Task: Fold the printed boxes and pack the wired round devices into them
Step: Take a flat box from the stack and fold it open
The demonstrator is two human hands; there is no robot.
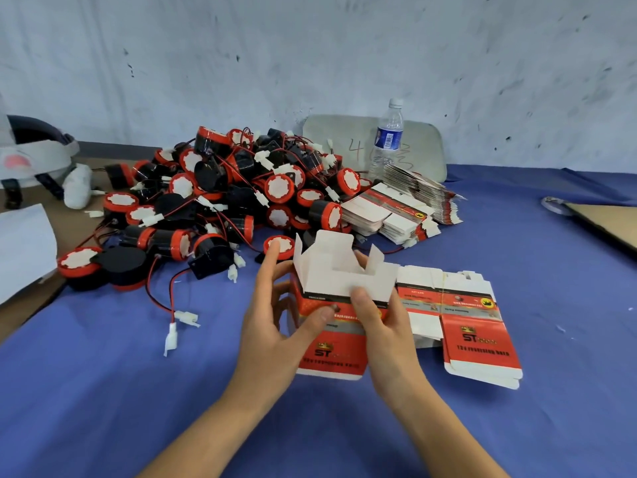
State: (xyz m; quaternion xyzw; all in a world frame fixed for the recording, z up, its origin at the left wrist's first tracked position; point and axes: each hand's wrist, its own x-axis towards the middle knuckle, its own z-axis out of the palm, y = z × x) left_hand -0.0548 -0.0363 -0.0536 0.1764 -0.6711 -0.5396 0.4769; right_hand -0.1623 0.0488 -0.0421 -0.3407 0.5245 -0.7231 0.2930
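Devices (220, 198) lie heaped on the tabletop (103, 391), far left. Nearer, the left hand (272, 326) grips 1 box (331, 343) by its left side, flaps open upward. The right hand (382, 326) pinches its front flap. Flat boxes (479, 343) lie just right.

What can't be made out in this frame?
All head view.
Box interior: hidden by its raised flaps and the right hand.
Box small print: blurred.
Pile of devices: lower ones buried, uncountable.
Writing on the grey panel: partly behind the bottle.
Helmet-like object: cut by the left edge.
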